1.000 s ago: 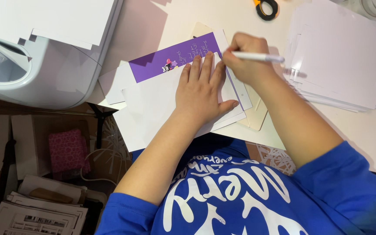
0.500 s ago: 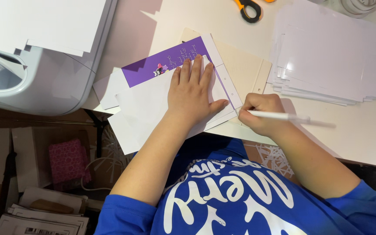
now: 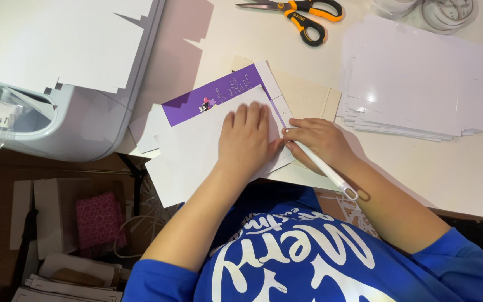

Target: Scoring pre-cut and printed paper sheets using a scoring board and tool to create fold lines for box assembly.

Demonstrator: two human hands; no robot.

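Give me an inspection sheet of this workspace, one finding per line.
Surface: white table, mostly covered.
Job's things: white card folded over purple printed sheet; white stylus.
Clutter: orange scissors, stack of white sheets, tape rolls.
Grippers: left hand flat on card; right hand holds stylus at the card's edge.
Cables: nothing seen.
Surroundings: grey cutting machine, cardboard boxes, pink pouch.

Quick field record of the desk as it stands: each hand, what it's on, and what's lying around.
left hand: left hand pressed flat on the white folded card sheet with a purple printed strip
right hand: right hand grips a slim white pen-shaped tool, tip at the sheet's right edge
behind: orange-handled scissors
right: stack of white glossy sheets
left: grey-white cutting machine
surface: white table
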